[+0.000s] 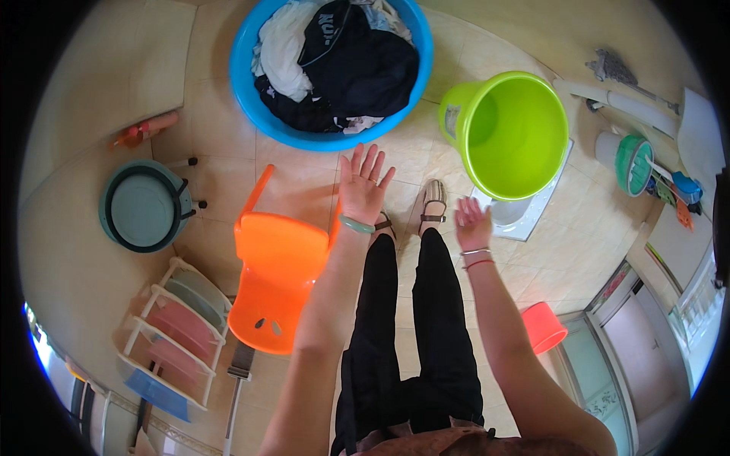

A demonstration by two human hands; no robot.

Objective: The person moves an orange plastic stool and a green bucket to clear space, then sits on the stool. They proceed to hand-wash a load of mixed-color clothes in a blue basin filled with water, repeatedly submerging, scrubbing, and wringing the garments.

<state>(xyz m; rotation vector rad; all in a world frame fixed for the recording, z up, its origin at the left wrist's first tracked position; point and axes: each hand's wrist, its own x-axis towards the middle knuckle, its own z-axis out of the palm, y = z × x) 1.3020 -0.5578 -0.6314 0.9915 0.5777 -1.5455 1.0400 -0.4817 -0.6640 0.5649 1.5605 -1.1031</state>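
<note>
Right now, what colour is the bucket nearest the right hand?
The bucket is lime green; best view, head.

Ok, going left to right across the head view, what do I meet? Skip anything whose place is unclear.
Grey basin, orange chair, left hand, right shoe, right hand, pink bucket, white-and-green tub.

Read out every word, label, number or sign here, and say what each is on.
Black garment in the blue washtub: pale lettering, wording withheld.
Lime-green bucket: greyish label on its side, too small and blurred to read.
I can make out no other text.
</note>
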